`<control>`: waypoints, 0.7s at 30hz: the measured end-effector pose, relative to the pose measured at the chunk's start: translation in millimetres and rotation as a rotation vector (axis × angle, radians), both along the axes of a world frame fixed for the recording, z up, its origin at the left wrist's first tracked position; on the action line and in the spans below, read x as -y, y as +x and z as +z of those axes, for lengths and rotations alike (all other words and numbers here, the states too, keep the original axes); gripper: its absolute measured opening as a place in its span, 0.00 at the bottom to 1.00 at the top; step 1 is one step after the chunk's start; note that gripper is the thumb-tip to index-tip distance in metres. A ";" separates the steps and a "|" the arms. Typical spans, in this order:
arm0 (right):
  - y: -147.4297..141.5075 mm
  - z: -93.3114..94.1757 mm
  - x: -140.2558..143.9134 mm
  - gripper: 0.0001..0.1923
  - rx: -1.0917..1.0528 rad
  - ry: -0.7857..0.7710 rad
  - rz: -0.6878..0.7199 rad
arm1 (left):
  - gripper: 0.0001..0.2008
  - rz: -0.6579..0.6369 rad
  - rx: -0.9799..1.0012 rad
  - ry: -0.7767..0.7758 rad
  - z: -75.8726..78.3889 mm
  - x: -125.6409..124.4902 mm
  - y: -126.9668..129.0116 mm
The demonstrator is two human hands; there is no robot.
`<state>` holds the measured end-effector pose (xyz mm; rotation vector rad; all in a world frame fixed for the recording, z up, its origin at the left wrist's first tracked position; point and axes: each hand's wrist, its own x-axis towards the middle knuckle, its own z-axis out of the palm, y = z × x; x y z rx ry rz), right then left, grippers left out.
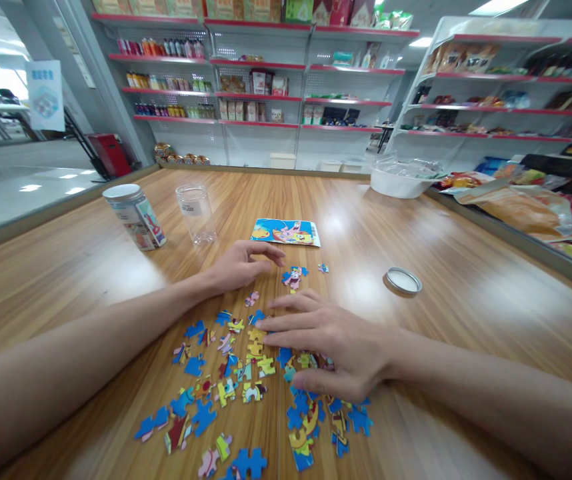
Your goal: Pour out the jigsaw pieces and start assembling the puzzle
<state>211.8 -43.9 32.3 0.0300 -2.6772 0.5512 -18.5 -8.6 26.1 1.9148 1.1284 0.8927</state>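
Loose jigsaw puzzle pieces (203, 417), mostly blue and yellow, lie scattered on the wooden table. My right hand (333, 340) is spread over the right part of them, its fingertips at some blue and yellow pieces; several pieces under the palm are hidden. Farther forward, my left hand (246, 265) rests with fingers bent loosely and apart, nothing visible in it. Just right of its fingertips is a small joined cluster of pieces (295, 277) with a pink figure. A single blue piece (323, 268) lies beside that cluster. Beyond the hands lies a picture card (286, 232) with cartoon figures.
A lidded, labelled jar (135, 217) and a clear jar without a lid (197, 215) stand at the left. A round silver lid (403, 281) lies at the right. Farther back are a white bowl (400, 183) and packaged snacks (531, 207). Stocked shelves (261, 63) line the wall.
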 end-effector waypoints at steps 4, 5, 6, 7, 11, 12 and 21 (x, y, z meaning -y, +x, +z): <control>0.7 0.6 -0.5 0.17 -0.061 -0.070 0.031 | 0.11 -0.221 -0.142 -0.358 10.1 -12.4 -28.3; 0.8 0.7 -0.7 0.17 -0.076 -0.067 0.022 | 0.12 -0.267 -0.190 -0.421 12.3 -14.5 -35.8; 0.9 0.7 -0.9 0.17 -0.075 -0.052 0.006 | 0.14 -0.312 -0.241 -0.461 14.4 -16.2 -42.7; 1.1 0.9 -1.0 0.18 -0.058 -0.031 -0.015 | 0.14 -0.340 -0.278 -0.488 16.3 -17.4 -48.4; 1.9 1.7 -0.6 0.26 0.119 0.013 -0.062 | 0.16 -0.390 -0.404 -0.500 20.2 -19.2 -57.0; 1.8 1.8 -0.5 0.27 0.142 -0.001 -0.051 | 0.16 -0.394 -0.442 -0.491 20.3 -19.0 -55.8; 0.5 -4.9 -11.9 0.15 -0.069 0.056 -0.156 | 0.18 -0.463 -0.499 -0.160 14.5 -4.1 -21.6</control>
